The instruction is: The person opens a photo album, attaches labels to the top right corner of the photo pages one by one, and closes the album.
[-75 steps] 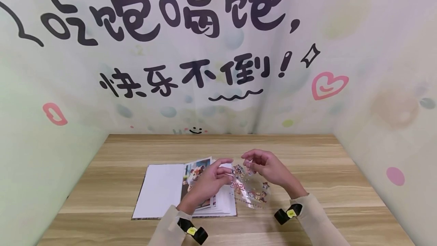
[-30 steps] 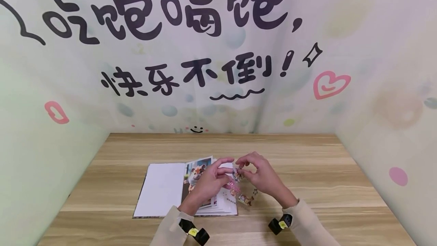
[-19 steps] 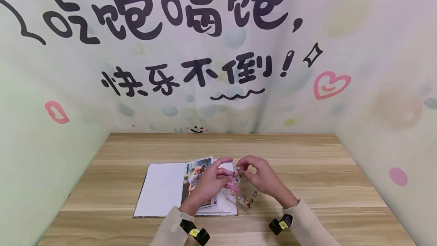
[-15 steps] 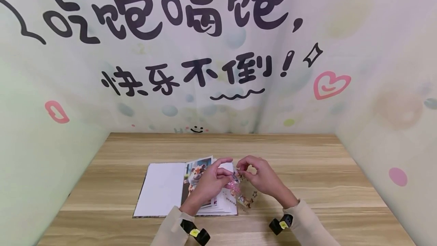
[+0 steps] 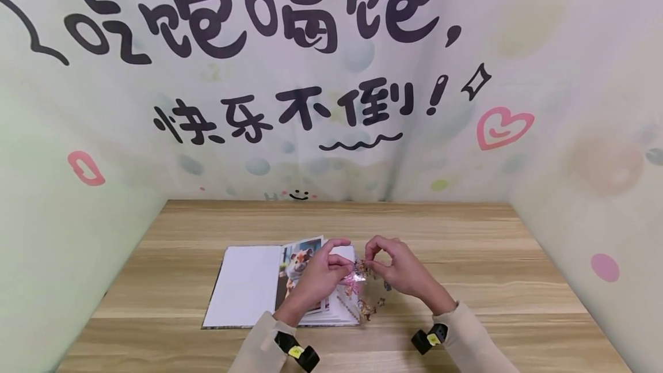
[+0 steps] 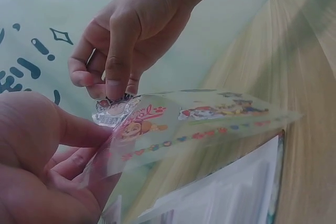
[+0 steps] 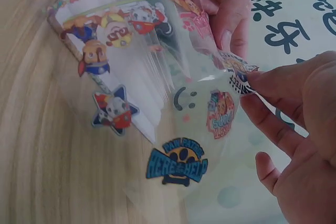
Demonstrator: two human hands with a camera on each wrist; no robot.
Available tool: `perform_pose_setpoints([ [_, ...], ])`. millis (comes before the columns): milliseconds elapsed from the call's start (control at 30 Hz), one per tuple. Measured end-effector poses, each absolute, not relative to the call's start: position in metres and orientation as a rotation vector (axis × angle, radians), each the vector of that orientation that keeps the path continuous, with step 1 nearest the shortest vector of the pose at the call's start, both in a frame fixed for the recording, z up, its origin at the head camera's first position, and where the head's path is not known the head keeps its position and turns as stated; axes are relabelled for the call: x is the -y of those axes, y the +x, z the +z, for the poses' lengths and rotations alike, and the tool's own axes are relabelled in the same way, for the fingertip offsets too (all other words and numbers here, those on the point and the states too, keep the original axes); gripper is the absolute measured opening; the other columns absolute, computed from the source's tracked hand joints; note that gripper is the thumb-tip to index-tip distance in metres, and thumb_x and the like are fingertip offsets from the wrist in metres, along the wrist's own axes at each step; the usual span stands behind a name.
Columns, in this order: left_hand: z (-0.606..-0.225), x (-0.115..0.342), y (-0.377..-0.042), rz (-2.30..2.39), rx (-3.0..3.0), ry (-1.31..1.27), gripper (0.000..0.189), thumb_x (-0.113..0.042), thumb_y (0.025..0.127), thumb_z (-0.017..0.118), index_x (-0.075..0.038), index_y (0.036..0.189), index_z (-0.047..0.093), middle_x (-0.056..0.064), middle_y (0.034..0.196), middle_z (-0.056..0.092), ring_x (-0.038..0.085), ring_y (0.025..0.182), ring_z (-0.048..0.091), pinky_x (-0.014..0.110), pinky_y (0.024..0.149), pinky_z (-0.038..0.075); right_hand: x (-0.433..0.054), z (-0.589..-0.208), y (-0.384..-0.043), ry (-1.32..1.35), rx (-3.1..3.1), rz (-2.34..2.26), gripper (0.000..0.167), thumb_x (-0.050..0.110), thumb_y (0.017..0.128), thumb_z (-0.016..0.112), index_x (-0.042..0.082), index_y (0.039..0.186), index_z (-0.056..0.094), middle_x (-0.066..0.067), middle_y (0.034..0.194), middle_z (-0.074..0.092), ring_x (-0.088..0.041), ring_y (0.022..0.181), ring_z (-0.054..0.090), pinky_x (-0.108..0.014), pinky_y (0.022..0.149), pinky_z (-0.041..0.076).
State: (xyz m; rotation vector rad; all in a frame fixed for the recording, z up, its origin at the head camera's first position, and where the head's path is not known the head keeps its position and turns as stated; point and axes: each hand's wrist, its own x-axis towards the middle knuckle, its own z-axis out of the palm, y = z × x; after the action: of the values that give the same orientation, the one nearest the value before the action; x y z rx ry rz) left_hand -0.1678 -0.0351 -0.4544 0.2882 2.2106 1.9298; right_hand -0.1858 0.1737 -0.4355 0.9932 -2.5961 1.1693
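Clear plastic sticker sheet (image 6: 202, 116), held up over the right-hand edge of an open album (image 5: 243, 286).

The left hand (image 5: 316, 278) pinches the sheet's edge, thumb on its face; the right hand (image 5: 406, 269) has its fingers and thumb narrowed on a printed sticker (image 7: 239, 72) at that edge, so the step looks like peeling; whether the sticker is wholly free, I cannot tell. A gentle, even pull with the sheet held steady seems called for, since it could curl and cling. Below, the album shows an animal photo (image 5: 297, 263) and lies on the wood-grain tabletop (image 5: 466, 246).
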Motion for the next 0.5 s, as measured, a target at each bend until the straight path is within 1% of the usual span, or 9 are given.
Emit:
perform_pose_setpoints([
  [133,-0.4540,0.0347,-0.1670,1.921,-2.201,0.272,0.046,-0.001,0.094,0.062,-0.008,0.137,0.050,0.010,0.093,0.073,0.019,0.083,0.069,0.031,0.072,0.058,-0.1753,-0.4363,-0.1852,1.004,2.595,1.171,0.026,0.000,0.086,0.074,0.021,0.089,0.059,0.013,0.089,0.066,-0.009,0.096,0.062,-0.037,0.088,0.038],
  [267,-0.4534,0.0332,-0.1670,1.924,-2.148,0.240,0.041,-0.005,0.097,0.058,-0.012,0.137,0.052,0.009,0.097,0.073,0.018,0.086,0.069,0.033,0.071,0.060,-0.1753,-0.4382,-0.1852,1.045,2.575,1.163,0.027,-0.001,0.084,0.074,0.020,0.089,0.059,0.012,0.089,0.066,-0.009,0.094,0.062,-0.036,0.086,0.038],
  [400,-0.4538,0.0297,-0.1694,1.964,-2.075,0.218,0.037,-0.013,0.099,0.056,-0.013,0.136,0.053,0.011,0.103,0.073,0.021,0.089,0.071,0.035,0.072,0.060,-0.1734,-0.4400,-0.1850,1.129,2.562,1.149,0.021,0.002,0.087,0.073,0.018,0.089,0.059,0.007,0.087,0.068,-0.013,0.086,0.060,-0.036,0.082,0.039],
  [500,-0.4548,0.0277,-0.1701,1.983,-2.048,0.213,0.038,-0.013,0.099,0.059,-0.011,0.136,0.052,0.012,0.102,0.074,0.023,0.086,0.072,0.035,0.072,0.061,-0.1720,-0.4411,-0.1843,1.166,2.562,1.140,0.019,0.004,0.088,0.073,0.017,0.090,0.059,0.006,0.086,0.067,-0.017,0.081,0.058,-0.036,0.081,0.039],
])
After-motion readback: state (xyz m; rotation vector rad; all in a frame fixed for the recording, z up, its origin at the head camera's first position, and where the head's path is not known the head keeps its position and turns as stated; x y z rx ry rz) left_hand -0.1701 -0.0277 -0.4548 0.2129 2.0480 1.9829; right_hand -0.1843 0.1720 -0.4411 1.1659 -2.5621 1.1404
